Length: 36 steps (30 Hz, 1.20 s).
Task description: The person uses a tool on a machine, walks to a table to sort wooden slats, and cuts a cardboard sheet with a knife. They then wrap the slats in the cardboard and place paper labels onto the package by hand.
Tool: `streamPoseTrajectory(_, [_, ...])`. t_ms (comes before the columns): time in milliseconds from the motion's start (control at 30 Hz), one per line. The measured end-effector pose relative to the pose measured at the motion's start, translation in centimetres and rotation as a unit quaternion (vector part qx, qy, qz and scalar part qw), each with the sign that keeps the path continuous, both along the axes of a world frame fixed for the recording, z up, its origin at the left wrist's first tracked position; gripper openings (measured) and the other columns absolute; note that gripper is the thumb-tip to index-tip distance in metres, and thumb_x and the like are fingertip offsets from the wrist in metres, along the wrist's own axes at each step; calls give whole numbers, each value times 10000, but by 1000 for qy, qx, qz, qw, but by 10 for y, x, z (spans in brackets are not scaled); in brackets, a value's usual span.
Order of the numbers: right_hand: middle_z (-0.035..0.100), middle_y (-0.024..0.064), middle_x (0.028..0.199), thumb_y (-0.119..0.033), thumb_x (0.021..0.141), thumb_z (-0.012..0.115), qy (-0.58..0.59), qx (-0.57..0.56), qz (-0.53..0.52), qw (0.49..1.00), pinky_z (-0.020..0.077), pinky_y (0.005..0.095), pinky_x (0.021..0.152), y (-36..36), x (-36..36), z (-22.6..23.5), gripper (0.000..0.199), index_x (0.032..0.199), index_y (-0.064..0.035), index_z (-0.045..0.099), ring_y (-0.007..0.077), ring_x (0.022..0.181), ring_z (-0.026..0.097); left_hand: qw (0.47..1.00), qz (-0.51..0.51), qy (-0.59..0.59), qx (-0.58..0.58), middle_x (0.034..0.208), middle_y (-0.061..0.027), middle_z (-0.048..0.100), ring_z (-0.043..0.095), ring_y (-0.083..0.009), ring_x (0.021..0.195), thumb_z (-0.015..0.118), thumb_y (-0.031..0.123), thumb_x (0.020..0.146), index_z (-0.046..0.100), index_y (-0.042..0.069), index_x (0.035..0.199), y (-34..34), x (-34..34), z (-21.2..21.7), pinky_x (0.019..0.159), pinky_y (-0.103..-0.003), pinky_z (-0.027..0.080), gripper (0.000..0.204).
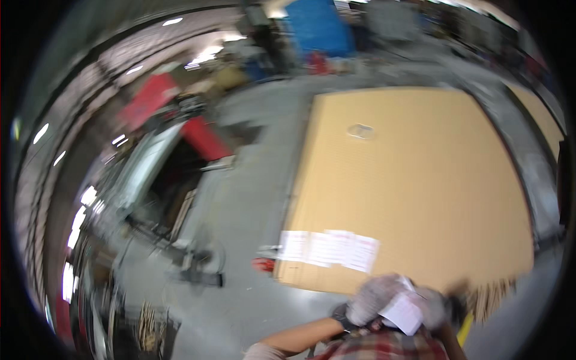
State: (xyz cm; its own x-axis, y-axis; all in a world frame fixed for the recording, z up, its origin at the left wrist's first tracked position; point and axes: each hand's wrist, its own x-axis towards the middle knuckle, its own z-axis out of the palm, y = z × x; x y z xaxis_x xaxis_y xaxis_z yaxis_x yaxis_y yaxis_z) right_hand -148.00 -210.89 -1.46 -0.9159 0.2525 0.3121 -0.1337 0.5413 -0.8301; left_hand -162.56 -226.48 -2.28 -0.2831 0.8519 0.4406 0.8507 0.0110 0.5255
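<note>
Close to my body, at the lower right of the view, my left hand [370,301] and my right hand [433,306] come together, both in greyish gloves. A white paper slip [403,313] with faint print is gripped between them. Motion blur hides the exact finger positions. Just beyond my hands lies the near edge of a large tan cardboard sheet [414,180]. Several overlapping white papers [330,248] are spread along its near left corner. Farther up the sheet rests a small pale oval item [360,131], too blurred to name.
A red object [263,264] sits by the sheet's near left corner. Left across the grey floor [252,198] stands a machine or cart with a red panel [206,138]. A blue sheet [319,29] hangs at the back. Brown strips [489,299] fan out at the near right.
</note>
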Motion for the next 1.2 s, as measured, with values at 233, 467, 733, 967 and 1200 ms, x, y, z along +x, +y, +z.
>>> streamPoseTrajectory(233, [649,90,977,-109,848,631,-189,-435,-63,878,481,258,779,10,45,-18,306,1104,53,587,118,875,599,960,86,-147,-222,690,-123,636,620,-246,617,732,378,754,623,47,815,48,-129,-6,593,-315,485,353])
streamPoseTrajectory(467, [657,75,848,-187,848,659,-206,-444,-249,836,484,239,658,-12,38,-24,246,933,42,631,100,737,597,995,23,29,-94,895,-138,633,609,-269,798,753,391,726,585,20,933,91,-99,0,672,-341,478,457])
streamPoseTrajectory(733, [648,75,974,-116,839,644,-149,-508,-103,842,468,269,812,-13,36,-40,281,1076,25,592,124,895,597,913,-40,-372,-161,667,-20,630,545,-78,612,742,207,787,655,3,801,81,-68,-19,573,-232,456,223])
streamPoseTrajectory(967, [664,77,900,-139,858,641,-181,-434,-255,845,495,260,717,-2,56,-39,227,998,39,622,126,790,620,980,-90,-83,-158,842,-164,606,581,-326,809,732,432,721,590,6,919,106,-57,0,727,-413,463,491])
streamPoseTrajectory(1200, [646,85,978,-103,847,639,-107,-515,-165,834,476,272,777,10,66,-50,228,1023,37,608,127,876,605,925,-70,-283,-245,667,-141,617,596,-267,601,705,382,774,627,-12,756,132,-15,14,576,-343,473,402])
